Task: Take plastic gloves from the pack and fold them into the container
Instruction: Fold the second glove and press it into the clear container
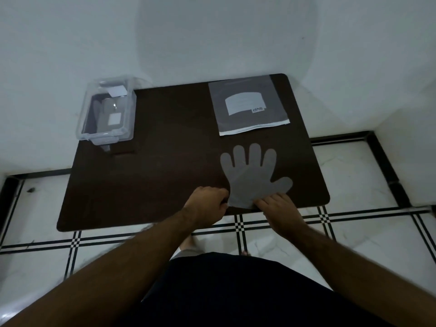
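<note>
At the far left of your dark table [146, 185] stands one clear container [107, 112], lid off, placed well apart so folded pieces can drop in; something pale, probably folded gloves, lies inside, though you cannot count them. Your left hand [206, 205] pinches the cuff corner of the single plastic glove [253, 178], which lies flat with five fingers spread away from you, likely so it folds cleanly. Your right hand [279, 208] presses flat on the cuff's other side, pinning it rather than gripping. Just beyond the glove lies one pack [247, 105], mouth toward you for easy pulling.
</note>
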A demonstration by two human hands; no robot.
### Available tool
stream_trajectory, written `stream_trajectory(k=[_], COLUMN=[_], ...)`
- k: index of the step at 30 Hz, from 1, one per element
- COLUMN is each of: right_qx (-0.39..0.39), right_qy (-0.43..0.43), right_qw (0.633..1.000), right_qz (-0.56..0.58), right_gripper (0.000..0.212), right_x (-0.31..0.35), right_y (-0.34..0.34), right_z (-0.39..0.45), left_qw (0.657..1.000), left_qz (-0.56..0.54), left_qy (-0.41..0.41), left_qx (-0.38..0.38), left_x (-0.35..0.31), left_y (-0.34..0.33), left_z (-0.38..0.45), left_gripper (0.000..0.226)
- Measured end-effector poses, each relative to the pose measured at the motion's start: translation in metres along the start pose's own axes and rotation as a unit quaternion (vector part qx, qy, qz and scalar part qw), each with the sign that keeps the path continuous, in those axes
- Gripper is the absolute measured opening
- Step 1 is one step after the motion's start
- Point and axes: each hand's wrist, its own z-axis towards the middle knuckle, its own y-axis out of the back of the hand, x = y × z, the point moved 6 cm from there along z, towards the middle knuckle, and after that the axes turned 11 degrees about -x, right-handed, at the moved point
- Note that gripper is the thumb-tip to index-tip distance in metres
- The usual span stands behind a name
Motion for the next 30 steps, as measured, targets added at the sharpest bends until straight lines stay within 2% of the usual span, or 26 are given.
stream_trajectory(k=[5,10,12,15,19,23,25,28,30], right_qx=[-0.029,-0.102,-0.143,-0.197,-0.245,-0.228,-0.202,-0.12,-0.077], right_qy=[0.019,-0.002,-0.018,-0.022,-0.001,-0.01,0.007,-0.022,-0.002], right_qw=[0.999,0.993,0.985,0.974,0.956,0.955,0.947,0.924,0.929], right_qz=[0.003,0.061,0.096,0.111,0.161,0.192,0.251,0.362,0.362], right_gripper=[0.042,0.022,0.025,0.031,0.026,0.023,0.024,0.046,0.056], right_x=[0.004,0.009,0.011,0.012,0.017,0.029,0.037,0.053,0.073], right_y=[-0.002,0.022,0.041,0.071,0.118,0.151,0.161,0.175,0.188], right_z=[-0.009,0.002,0.012,0.028,0.05,0.085,0.108,0.144,0.168], left_qw=[1.0,1.0,0.999,0.995,0.982,0.958,0.94,0.925,0.926], left_qz=[0.005,0.015,0.004,-0.019,-0.083,-0.177,-0.234,-0.257,-0.247], left_qy=[-0.014,-0.026,-0.023,-0.018,0.014,0.063,0.081,0.088,0.091], left_qx=[0.004,-0.009,-0.025,-0.092,-0.169,-0.218,-0.235,-0.264,-0.27], left_x=[-0.017,-0.028,-0.032,-0.031,-0.014,0.014,0.032,0.061,0.083], left_y=[-0.016,-0.024,-0.017,0.002,0.04,0.086,0.11,0.148,0.17], left_z=[0.0,0.001,0.002,0.004,0.002,-0.005,-0.011,-0.018,-0.021], left_gripper=[0.015,0.059,0.053,0.019,0.013,0.011,0.01,0.011,0.01])
